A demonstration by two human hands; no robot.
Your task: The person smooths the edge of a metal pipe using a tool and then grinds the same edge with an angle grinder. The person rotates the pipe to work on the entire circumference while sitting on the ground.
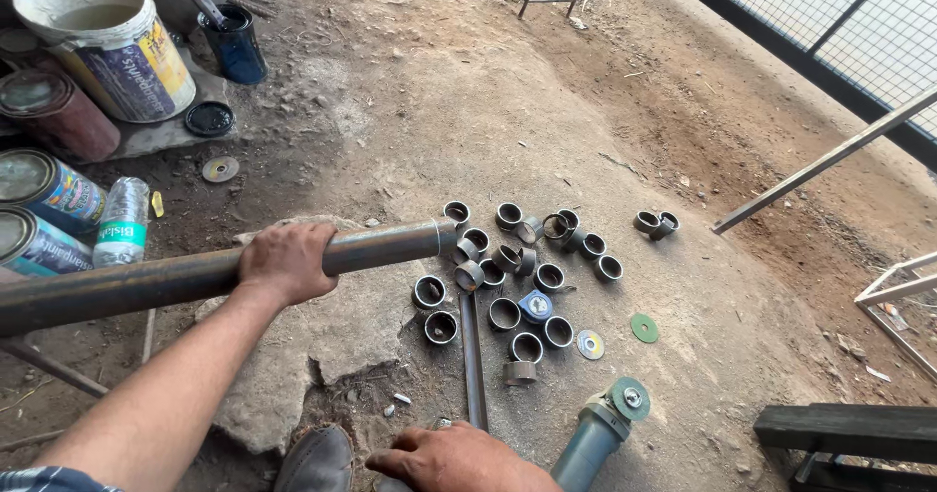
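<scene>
Standing right by this: the left hand (285, 261) has its fingers wrapped tight over a long rusty steel pipe (195, 275) that runs in from the left edge, its cut end hanging over a scatter of short cut pipe rings (505, 313) on the dirt floor (468, 111). That pipe looks heavy and dead stiff, probably gritty rather than slick, so gripping near the free end like that seems sensible. The right hand (451, 458) rests low by a thin flat bar (472, 360) and an angle grinder (600, 431); its fingers are curled downward and I can't tell if they're pinching anything. The pipe's far end is cut off, the grinder body too. Paint cans (102, 38) sit upper left.
</scene>
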